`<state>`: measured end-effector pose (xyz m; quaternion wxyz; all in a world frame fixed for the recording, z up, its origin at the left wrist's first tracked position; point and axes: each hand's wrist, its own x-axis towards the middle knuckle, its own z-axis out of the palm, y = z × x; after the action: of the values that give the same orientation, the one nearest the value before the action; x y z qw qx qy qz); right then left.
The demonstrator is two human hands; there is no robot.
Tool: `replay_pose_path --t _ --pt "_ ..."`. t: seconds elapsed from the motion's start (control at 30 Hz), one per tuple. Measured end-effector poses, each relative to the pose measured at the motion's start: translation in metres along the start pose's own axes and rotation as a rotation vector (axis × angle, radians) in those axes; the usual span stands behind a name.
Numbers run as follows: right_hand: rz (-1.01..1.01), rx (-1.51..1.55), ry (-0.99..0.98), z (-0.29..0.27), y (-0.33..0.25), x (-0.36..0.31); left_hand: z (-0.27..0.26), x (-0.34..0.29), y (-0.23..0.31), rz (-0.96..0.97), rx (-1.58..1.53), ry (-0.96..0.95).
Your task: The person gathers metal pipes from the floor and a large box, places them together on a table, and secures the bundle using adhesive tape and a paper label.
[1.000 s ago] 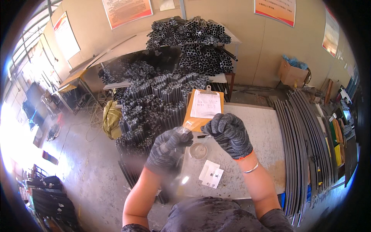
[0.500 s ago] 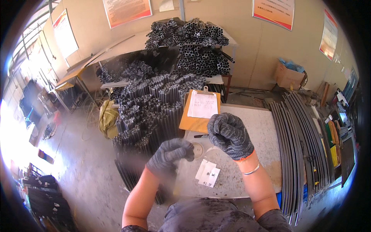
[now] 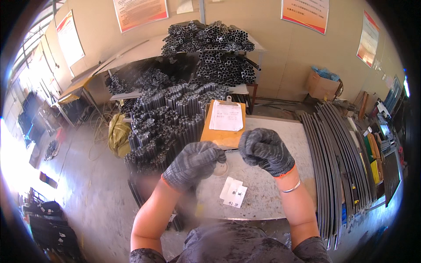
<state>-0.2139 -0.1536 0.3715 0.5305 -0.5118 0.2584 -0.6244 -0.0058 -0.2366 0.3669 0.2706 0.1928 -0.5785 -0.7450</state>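
Both my hands wear grey knitted gloves and are raised over the pale worktable [image 3: 280, 193]. The fingers of my left hand [image 3: 193, 164] are pinched together in front of the clipboard's lower left corner. My right hand [image 3: 266, 151] is closed too, a short gap away at the clipboard's lower right. Whatever either hand holds, if anything, is too small or hidden to make out. Behind the gap lies a dark marker pen [image 3: 231, 150], partly covered. The orange-brown clipboard [image 3: 223, 139] carries white written sheets [image 3: 226, 117]. A pale round object [image 3: 220, 169] and white paper tags [image 3: 234, 196] lie below my hands.
Bundles of upright metal tubes [image 3: 175, 118] crowd the table's left side. More tubes [image 3: 223, 65] are stacked on a rack behind. Long dark bars [image 3: 329, 166] run along the right edge. A cardboard box [image 3: 322, 85] sits by the wall, and a yellow-green sack [image 3: 118, 136] at left.
My left hand has risen and moved toward my right hand, narrowing the gap. The right hand stays closed and has shifted slightly to the right. The whole view has moved a little.
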Motion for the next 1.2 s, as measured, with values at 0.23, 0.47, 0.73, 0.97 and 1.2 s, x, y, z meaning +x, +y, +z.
replay_pose_path --t 0.23,0.47,0.73,0.97,1.2 --pt "-0.047 0.08 0.131 -0.004 -0.001 -0.008 -0.001 -0.011 0.002 0.071 -0.053 0.143" --pt "-0.257 0.227 0.107 0.011 0.012 -0.004 0.011 -0.008 -0.015 0.211 -0.24 0.237" --pt "-0.374 -0.49 0.265 0.02 0.02 0.001 0.033 0.016 -0.044 0.308 -0.305 0.188" --pt "-0.467 -1.136 0.212 0.02 0.001 0.011 0.037 0.016 -0.066 0.242 -0.467 0.079" --pt "-0.681 -1.498 0.184 0.003 -0.01 0.019 0.041 0.009 -0.06 -0.034 -0.454 0.054"
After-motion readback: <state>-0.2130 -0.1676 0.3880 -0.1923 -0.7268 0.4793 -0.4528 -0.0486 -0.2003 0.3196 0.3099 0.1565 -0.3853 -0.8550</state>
